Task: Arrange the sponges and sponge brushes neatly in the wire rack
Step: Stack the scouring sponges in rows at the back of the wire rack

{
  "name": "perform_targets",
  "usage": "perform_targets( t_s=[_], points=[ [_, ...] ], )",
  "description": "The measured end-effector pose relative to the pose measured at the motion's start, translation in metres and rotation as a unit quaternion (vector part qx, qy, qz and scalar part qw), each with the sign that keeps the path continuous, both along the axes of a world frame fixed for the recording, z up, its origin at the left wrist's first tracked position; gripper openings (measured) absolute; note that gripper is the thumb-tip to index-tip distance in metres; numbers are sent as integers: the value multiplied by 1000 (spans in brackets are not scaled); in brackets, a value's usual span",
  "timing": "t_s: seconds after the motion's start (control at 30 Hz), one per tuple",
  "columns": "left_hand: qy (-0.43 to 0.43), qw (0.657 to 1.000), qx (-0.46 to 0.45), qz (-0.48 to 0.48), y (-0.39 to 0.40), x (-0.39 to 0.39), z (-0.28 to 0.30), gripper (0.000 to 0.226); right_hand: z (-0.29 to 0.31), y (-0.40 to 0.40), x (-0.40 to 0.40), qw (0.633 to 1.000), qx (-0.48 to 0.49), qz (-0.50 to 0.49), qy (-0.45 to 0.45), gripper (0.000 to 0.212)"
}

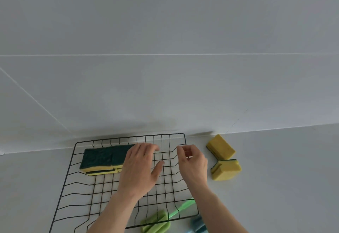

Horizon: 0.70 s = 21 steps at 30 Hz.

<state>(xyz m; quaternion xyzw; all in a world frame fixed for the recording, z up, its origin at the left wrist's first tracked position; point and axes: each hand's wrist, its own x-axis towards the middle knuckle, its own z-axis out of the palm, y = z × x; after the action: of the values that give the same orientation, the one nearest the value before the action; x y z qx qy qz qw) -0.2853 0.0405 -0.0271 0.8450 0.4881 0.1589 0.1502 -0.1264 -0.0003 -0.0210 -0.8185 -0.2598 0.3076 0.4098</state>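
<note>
Wire rack point(102, 190) holds stacked sponges point(102, 159) at back-left — both hands open, empty: left point(141, 170), right point(192, 164).

Left hand point(141, 166) flat, fingers point(146, 147) spread, right hand point(192, 163) raised, fingers curled, empty

Prob. a home kitchen: pale countertop point(275, 177) w/ tiled wall point(165, 67), dish sponges point(221, 147) + wire rack point(128, 187).

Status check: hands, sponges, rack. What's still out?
Left hand flat, open over wire rack; right hand empty. Stacked sponges in rack's far left. Two yellow sponges outside on the right; green sponge brush at near edge.
</note>
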Motion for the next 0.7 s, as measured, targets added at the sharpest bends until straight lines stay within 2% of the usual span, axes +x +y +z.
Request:
perform_targets(
  t_s=[0.27, 0.4, 0.5, 0.57, 0.7],
  points=[
    [-37, 996, -32, -80, -30, 115, 5, 45, 2, -34, 122, 994, -8, -98, -48, 12],
    [-22, 991, -71, -108, -46, 157, -1, 56, -7, -39, 170, 993, -57, -94, -47, 2],
    [5, 988, -97, -123, -53, 179, -10, 66, -13, -38, 192, 992, -81, -85, -53, 9],
    [18, 985, -115, -129, -56, 190, -19, 73, -16, -36, 200, 994, -77, -71, -39, 12],
    [19, 985, -141, -97, -57, 209, -30, 78, -23, -32, 203, 997, -60, -28, 45, 10]
  ],
)
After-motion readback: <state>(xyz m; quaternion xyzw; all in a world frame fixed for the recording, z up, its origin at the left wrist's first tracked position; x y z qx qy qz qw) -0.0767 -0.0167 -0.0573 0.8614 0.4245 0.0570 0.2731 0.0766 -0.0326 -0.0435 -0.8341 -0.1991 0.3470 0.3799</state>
